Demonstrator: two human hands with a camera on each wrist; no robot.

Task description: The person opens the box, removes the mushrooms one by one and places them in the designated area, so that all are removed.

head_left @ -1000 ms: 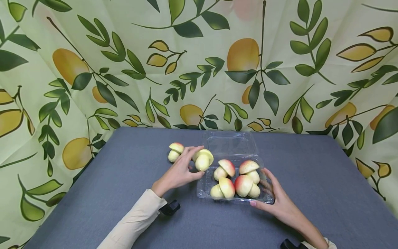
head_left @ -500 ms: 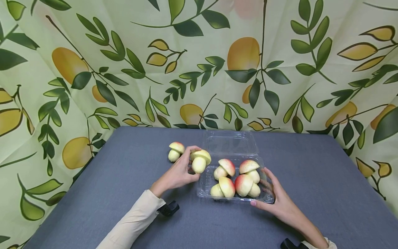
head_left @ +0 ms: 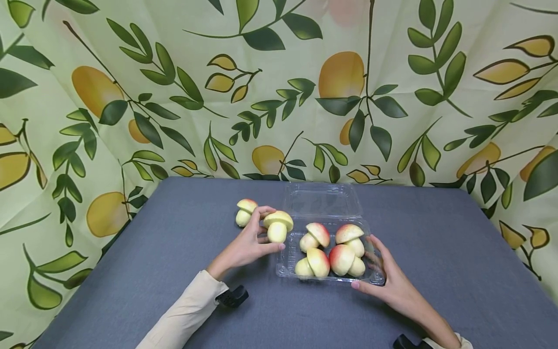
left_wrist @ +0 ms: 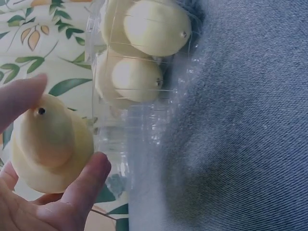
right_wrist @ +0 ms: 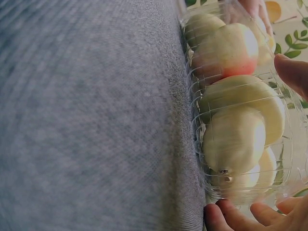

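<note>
My left hand (head_left: pixel 244 246) pinches a pale yellow toy mushroom (head_left: pixel 277 227) between thumb and fingers, at the left edge of a clear plastic clamshell container (head_left: pixel 284 269). The mushroom is upright, cap on top; in the left wrist view a small dark hole shows in its stem end (left_wrist: pixel 41 111). Inside the container lie several mushrooms with red-tinged caps, one of them a front right mushroom (head_left: pixel 342 260). My right hand (head_left: pixel 394 281) grips the container's right side, thumb at the front corner and fingers along the side wall.
Another mushroom (head_left: pixel 243 216) stands on the grey-blue tablecloth (head_left: pixel 183 232) just behind my left hand. The container's clear lid (head_left: pixel 322 199) lies folded back toward the rear table edge. A leaf-and-fruit patterned curtain (head_left: pixel 279 97) hangs behind the table.
My left hand has moved slightly left with its mushroom, away from the container's middle. The mushroom has turned more upright in the fingers. The right hand and container have stayed put.
</note>
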